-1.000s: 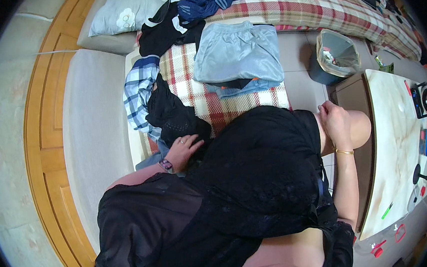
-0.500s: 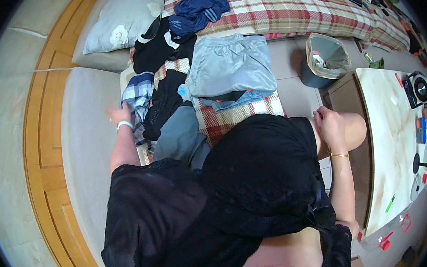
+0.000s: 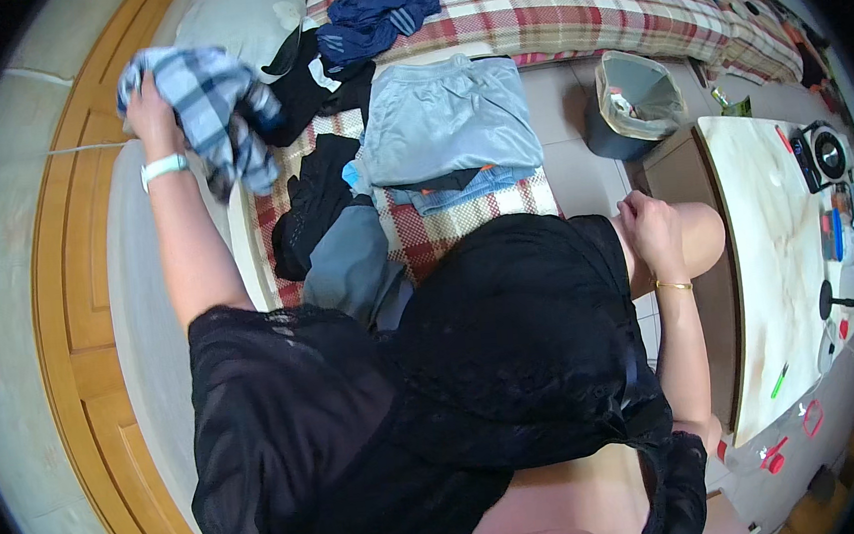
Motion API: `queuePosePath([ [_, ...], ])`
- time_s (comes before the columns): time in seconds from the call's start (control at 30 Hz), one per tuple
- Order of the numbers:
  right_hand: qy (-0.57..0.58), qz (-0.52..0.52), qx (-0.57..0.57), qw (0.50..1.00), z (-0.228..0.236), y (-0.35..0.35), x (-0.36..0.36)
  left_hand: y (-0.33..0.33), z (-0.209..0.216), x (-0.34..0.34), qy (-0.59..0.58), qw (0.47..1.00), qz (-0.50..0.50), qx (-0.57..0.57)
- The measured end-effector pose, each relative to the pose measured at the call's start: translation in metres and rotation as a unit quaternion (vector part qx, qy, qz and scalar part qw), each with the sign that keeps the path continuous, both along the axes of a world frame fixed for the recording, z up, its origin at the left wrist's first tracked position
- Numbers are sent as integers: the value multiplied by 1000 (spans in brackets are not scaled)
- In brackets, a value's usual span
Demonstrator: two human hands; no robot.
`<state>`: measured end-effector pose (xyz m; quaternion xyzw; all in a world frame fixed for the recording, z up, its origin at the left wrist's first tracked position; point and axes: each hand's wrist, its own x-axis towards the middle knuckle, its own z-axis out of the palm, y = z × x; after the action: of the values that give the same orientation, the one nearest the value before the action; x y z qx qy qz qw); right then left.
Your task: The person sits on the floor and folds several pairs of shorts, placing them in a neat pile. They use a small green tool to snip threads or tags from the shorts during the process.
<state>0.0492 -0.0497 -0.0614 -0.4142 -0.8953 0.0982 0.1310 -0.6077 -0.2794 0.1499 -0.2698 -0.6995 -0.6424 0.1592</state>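
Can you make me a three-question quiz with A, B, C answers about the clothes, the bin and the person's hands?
1. Where does the bin stand?
A. on the bed
B. on the floor between the bed and the table
C. on the table

2. What colour are the folded shorts on top of the pile?
A. light blue
B. red
C. yellow

3. What is the left hand doing?
A. resting flat on the bed
B. holding up a blue checked shirt
C. touching the bin

Answers: 1 B, it stands on the tiles beside the table. 2 A, the fabric is pale blue. 3 B, the fingers grip the shirt in the air.
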Motion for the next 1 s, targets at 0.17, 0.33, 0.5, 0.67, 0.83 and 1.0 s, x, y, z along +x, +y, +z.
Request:
queuePosePath([
  [0.17, 19, -7, -2, 1000, 4, -5, 5, 56, -9, 4, 161, 955, 133, -210],
  [0.33, 23, -1, -5, 1000, 4, -7, 1, 69, -71, 14, -25, 999, -23, -3],
  [0.5, 37, 19, -16, 999, 3, -5, -7, 106, -22, 144, -72, 949, -270, 143],
  [0.67, 328, -35, -345, 878, 14, 9, 16, 153, 10, 344, 109, 915, -387, 27],
  [0.83, 699, 19, -548, 459, 92, -12, 63, 164, -47, 527, 402, 589, -698, -64],
  [1.0, 779, 28, -442, 444, 116, -55, 141, 146, -101, 618, 368, 364, -850, -98],
])
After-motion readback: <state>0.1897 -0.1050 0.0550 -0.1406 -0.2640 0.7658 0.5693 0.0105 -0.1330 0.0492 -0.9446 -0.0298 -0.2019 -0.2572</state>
